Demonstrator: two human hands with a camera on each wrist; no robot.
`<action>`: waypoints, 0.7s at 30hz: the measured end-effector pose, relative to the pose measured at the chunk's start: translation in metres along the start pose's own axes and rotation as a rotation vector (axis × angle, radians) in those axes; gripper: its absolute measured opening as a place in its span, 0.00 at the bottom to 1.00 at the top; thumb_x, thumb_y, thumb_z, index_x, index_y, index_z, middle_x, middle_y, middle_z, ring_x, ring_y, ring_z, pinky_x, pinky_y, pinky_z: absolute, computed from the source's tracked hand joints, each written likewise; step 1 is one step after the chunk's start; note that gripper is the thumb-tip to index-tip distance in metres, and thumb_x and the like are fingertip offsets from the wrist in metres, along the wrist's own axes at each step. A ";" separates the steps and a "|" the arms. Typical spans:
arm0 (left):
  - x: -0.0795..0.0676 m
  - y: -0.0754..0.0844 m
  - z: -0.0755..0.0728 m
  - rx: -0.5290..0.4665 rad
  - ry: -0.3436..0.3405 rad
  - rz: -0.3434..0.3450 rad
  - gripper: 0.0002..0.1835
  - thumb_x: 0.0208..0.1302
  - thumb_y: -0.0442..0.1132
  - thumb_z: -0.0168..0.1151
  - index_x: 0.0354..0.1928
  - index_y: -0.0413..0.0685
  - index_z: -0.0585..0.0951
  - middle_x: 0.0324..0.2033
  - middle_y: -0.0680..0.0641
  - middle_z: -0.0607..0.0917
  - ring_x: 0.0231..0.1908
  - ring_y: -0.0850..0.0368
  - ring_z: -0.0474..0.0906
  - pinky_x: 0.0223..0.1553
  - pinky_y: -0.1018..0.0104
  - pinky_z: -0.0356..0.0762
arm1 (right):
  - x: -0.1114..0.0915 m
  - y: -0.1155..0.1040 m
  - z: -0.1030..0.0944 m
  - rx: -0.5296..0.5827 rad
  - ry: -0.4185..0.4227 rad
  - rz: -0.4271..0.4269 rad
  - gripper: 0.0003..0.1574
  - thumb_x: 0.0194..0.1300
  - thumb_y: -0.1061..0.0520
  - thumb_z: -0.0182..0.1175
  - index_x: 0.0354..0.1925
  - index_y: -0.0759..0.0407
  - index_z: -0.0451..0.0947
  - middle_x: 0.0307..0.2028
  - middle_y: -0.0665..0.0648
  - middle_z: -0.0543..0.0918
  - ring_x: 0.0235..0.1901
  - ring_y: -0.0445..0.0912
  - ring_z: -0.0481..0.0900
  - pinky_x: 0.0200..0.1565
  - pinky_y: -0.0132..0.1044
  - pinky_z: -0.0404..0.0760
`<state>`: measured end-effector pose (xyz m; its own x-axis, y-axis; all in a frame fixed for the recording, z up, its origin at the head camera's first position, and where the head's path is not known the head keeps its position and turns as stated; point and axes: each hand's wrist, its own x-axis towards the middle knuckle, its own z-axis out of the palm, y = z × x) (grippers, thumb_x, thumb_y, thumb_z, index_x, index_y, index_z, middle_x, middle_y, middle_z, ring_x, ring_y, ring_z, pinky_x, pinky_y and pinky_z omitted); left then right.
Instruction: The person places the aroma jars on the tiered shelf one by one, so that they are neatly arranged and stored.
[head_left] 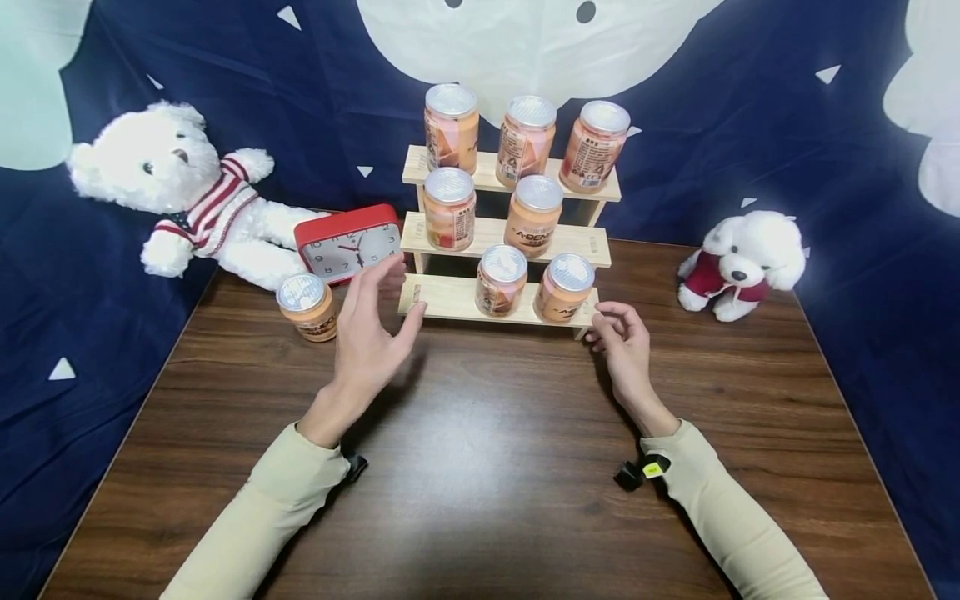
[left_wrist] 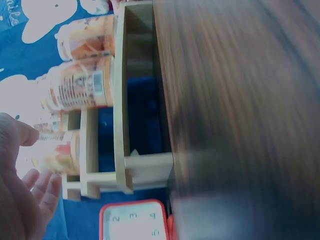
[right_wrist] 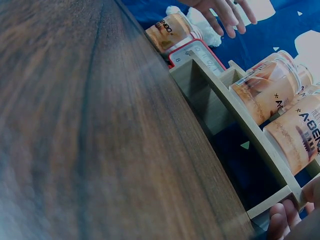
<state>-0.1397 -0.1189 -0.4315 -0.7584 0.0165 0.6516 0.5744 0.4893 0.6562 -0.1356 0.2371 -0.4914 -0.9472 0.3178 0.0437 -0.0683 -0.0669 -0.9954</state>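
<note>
A stepped wooden display stand [head_left: 450, 300] holds jars with silver lids and orange labels. Three stand on its top step, two on the middle step and two, including a right-hand jar [head_left: 564, 287], on the bottom step. My left hand [head_left: 367, 325] is near the stand's left end, thumb and fingers spread apart with nothing between them. At the right end of the bottom step, my right hand [head_left: 624, 346] grips the board's end with curled fingers, some of them below the board in the right wrist view. Another jar [head_left: 307, 308] stands on the table left of my left hand.
A red alarm clock [head_left: 350, 243] stands left of the stand, beside a white teddy bear [head_left: 187, 192] in a striped sweater. To the right sits a small white plush dog [head_left: 738, 265]. Behind the brown wooden table [head_left: 480, 467] hangs a dark blue patterned cloth [head_left: 315, 100].
</note>
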 end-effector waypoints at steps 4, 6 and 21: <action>0.001 -0.007 -0.012 0.028 0.058 0.002 0.34 0.64 0.28 0.77 0.72 0.39 0.78 0.60 0.36 0.85 0.61 0.40 0.82 0.66 0.59 0.79 | 0.000 0.000 0.000 -0.005 0.000 0.000 0.07 0.80 0.69 0.61 0.50 0.61 0.81 0.31 0.46 0.89 0.27 0.41 0.83 0.29 0.27 0.83; 0.001 -0.012 -0.017 0.028 0.082 0.000 0.33 0.65 0.28 0.76 0.72 0.38 0.79 0.59 0.36 0.86 0.61 0.41 0.82 0.66 0.62 0.79 | 0.001 0.001 -0.001 -0.010 -0.001 0.001 0.06 0.80 0.68 0.60 0.51 0.62 0.81 0.31 0.45 0.89 0.27 0.41 0.83 0.29 0.27 0.83; -0.006 -0.037 -0.056 0.099 0.228 -0.063 0.29 0.69 0.34 0.75 0.70 0.38 0.80 0.56 0.36 0.88 0.57 0.43 0.84 0.62 0.71 0.80 | 0.000 0.000 0.000 -0.030 -0.001 0.000 0.09 0.79 0.69 0.60 0.52 0.59 0.81 0.31 0.44 0.88 0.27 0.41 0.83 0.28 0.27 0.82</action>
<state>-0.1398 -0.1857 -0.4385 -0.6959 -0.2082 0.6872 0.4869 0.5666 0.6648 -0.1358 0.2376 -0.4909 -0.9475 0.3166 0.0441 -0.0593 -0.0386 -0.9975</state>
